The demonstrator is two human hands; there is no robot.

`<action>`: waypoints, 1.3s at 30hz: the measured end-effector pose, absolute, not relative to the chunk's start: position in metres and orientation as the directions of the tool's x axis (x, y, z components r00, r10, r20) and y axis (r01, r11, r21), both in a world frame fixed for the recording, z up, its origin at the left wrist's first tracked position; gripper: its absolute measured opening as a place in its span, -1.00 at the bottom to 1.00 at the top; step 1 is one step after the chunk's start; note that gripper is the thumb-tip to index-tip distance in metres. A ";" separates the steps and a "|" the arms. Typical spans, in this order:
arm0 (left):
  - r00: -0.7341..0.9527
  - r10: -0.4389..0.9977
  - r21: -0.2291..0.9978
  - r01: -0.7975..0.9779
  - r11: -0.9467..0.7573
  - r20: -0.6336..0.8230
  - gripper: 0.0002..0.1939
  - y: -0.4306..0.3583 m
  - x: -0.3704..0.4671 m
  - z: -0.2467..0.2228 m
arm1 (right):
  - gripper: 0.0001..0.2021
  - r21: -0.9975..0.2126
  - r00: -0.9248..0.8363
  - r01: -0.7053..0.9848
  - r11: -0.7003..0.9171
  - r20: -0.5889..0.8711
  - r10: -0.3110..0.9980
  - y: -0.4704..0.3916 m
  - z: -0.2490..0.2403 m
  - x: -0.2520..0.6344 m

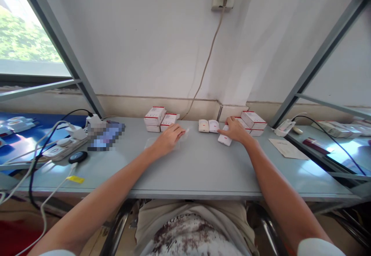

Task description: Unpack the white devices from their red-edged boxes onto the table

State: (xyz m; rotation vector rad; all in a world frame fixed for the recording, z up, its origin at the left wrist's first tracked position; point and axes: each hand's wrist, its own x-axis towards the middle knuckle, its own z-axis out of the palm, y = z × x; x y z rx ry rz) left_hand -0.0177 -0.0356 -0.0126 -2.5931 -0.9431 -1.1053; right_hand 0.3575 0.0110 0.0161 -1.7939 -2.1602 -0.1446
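Note:
My left hand [168, 138] is over the middle of the desk, its fingertips pinched together on a thin clear plastic bag [187, 134]. Part of the clear film also shows beside and under that hand. To the right, my right hand [236, 130] has its thumb and fingers around a white rectangular device [225, 139] with a small red mark, lying on the desk. Just left of it a cream-coloured device [203, 126] and a white device [213, 126] sit side by side. Small white-and-red boxes [254, 120] stand behind my right hand, partly hidden by it.
More white-and-red boxes [154, 117] are stacked behind my left hand. At the left lie a blurred-out phone [106, 137], a power strip [65, 148], cables and a round black puck [78, 157]. On the right are a paper sheet [288, 148] and a white adapter [284, 128].

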 end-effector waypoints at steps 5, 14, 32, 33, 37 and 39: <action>0.539 0.505 0.081 0.626 -0.775 0.674 -0.71 -0.040 -0.018 -0.007 | -0.54 -0.162 -0.120 0.973 0.162 0.243 0.963 0.002 0.024 0.350; 0.560 0.496 0.073 0.611 -0.788 0.664 -0.75 -0.041 -0.019 -0.004 | -0.69 -0.166 -0.205 0.953 0.251 0.253 0.945 -0.009 0.032 0.339; 0.605 0.510 0.116 0.570 -0.814 0.612 -0.73 -0.044 -0.016 -0.002 | -0.45 -0.887 -0.347 0.429 0.172 0.014 0.938 -0.033 0.033 0.283; 0.609 0.508 0.112 0.568 -0.815 0.609 -0.73 -0.043 -0.016 -0.003 | -0.43 -0.905 -0.353 0.388 0.173 0.027 0.935 -0.033 0.032 0.282; 0.618 0.495 0.102 0.559 -0.823 0.610 -0.77 -0.045 -0.015 -0.003 | -0.40 -0.959 -0.355 0.252 0.129 0.032 0.934 -0.029 0.026 0.282; 0.616 0.497 0.099 0.563 -0.820 0.611 -0.79 -0.047 -0.014 -0.002 | -0.41 -0.978 -0.372 0.191 0.081 0.005 0.928 -0.027 0.024 0.284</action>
